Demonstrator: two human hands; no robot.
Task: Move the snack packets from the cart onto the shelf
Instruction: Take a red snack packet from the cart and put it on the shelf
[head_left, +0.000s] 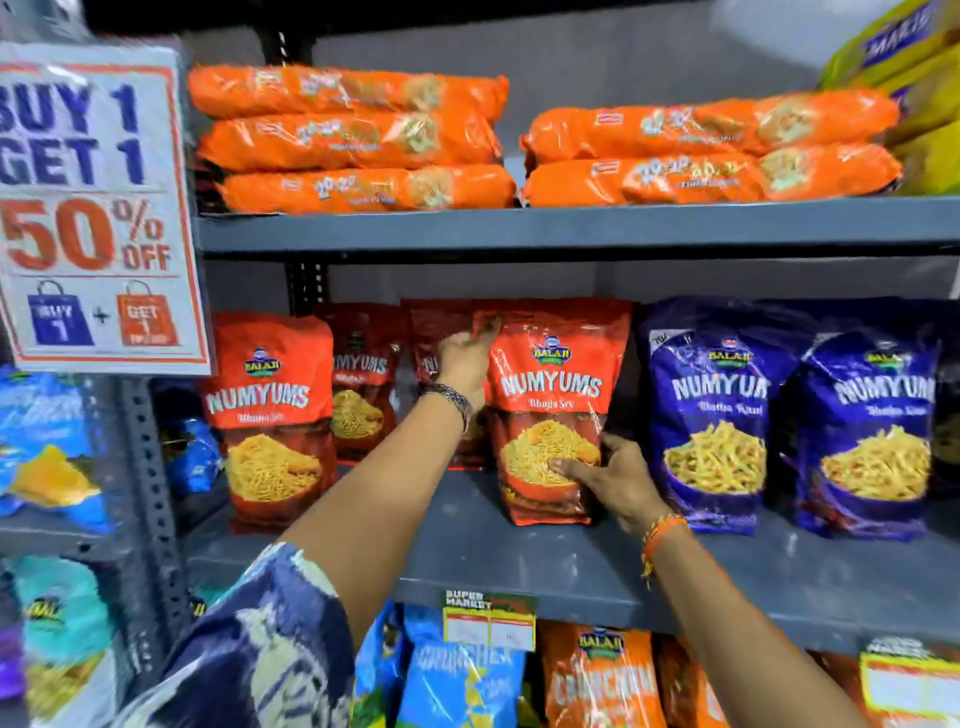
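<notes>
A person steadies a red Numyums packet (550, 384) upright on the grey middle shelf (519, 561), between matching red packets (270, 415) and the blue Numyums packets (711, 415) just beside it. The left hand (467, 358) pinches the packet's top left corner; the right hand (613, 478) clasps its lower right edge, fingers laid across the front. Orange biscuit packs (353, 140) lie stacked on the shelf above, and a "Buy 1 Get 1" sign (93, 208) hangs at left.

The red packet (550, 384) is showing a yellow picture, the blue packets (711, 415) likewise. The near-left sleeve (260, 639) is wearing navy-and-cream blotches.
</notes>
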